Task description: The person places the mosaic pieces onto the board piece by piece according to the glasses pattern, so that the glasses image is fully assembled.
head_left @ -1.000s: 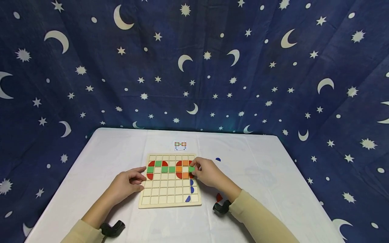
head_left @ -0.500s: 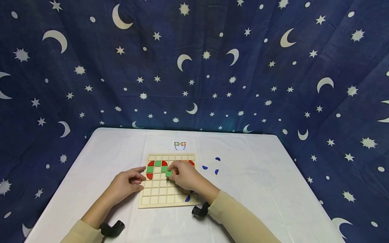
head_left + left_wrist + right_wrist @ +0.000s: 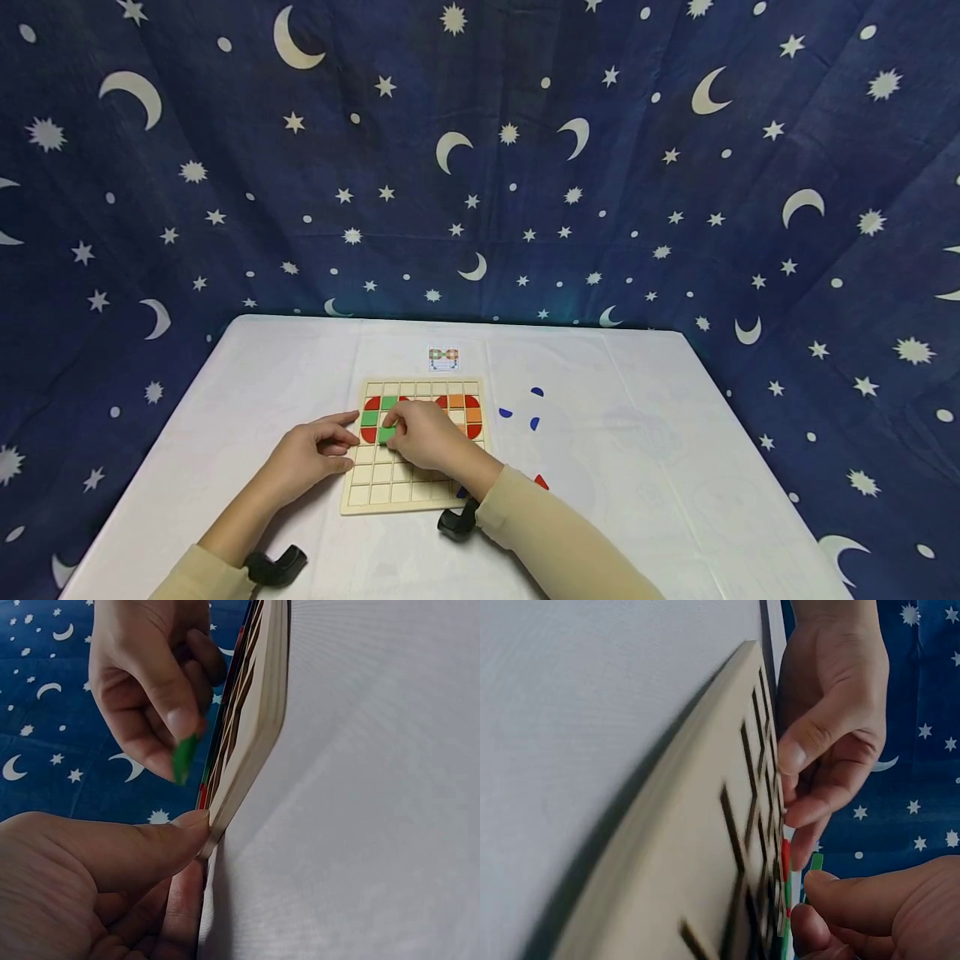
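A wooden grid board (image 3: 381, 493) lies on the table with red, green and orange tiles in its upper rows. My right hand (image 3: 431, 435) pinches a green square tile (image 3: 386, 435) between thumb and fingers, over the left part of the board. In the left wrist view that green tile (image 3: 183, 759) is held tilted beside the board. My left hand (image 3: 311, 450) touches the board's left edge with its thumb and relaxed fingers. The right hand and forearm hide the middle of the board and some of its tiles. A blue tile (image 3: 462, 492) shows partly near the lower right.
A small printed pattern card (image 3: 443, 358) lies behind the board. To the right are loose blue rounded tiles (image 3: 506, 412) and a red tile (image 3: 541, 482), partly behind the right sleeve. A starry blue cloth (image 3: 480, 192) hangs behind the white table (image 3: 637, 433).
My right hand has carried the green tile leftward from the board's right side to its left part. An orange tile now shows where the green one was. The left hand stays at the edge.
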Demonstrator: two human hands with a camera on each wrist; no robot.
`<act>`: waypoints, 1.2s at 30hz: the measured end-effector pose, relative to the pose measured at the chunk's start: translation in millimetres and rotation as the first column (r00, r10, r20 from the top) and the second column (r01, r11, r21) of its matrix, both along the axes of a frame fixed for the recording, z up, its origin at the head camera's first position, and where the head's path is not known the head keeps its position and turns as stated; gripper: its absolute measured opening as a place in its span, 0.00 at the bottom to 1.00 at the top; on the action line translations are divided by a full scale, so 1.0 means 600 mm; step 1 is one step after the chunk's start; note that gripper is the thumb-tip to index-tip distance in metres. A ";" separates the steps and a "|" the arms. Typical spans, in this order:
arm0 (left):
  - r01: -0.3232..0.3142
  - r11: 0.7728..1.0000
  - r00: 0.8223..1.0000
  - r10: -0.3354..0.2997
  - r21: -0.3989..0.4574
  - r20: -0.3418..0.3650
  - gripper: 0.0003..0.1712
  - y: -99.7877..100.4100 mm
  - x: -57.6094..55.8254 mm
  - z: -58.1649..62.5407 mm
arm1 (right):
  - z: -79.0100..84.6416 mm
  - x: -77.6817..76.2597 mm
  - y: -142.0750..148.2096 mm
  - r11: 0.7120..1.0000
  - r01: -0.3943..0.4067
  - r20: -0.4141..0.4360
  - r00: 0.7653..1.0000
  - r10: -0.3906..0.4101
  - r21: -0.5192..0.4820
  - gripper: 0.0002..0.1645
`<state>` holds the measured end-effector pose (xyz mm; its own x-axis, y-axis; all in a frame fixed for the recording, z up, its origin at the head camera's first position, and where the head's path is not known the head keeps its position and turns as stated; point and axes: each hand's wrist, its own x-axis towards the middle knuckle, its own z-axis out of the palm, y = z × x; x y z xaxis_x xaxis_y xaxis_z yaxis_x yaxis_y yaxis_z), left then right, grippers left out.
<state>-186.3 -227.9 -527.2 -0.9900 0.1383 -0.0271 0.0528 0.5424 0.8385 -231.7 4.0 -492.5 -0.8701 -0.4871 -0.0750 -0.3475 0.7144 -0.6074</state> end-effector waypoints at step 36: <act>-0.024 1.000 1.000 0.025 -0.016 0.011 0.15 0.004 0.001 0.003 | 0.012 0.010 0.065 0.985 0.044 0.035 0.999 -0.038 -0.168 0.10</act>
<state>-185.8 -225.4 -525.5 -0.9927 0.1135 -0.0406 0.0297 0.5567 0.8302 -225.7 43.1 -485.6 -0.8881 -0.4591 -0.0225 -0.2989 0.6140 -0.7305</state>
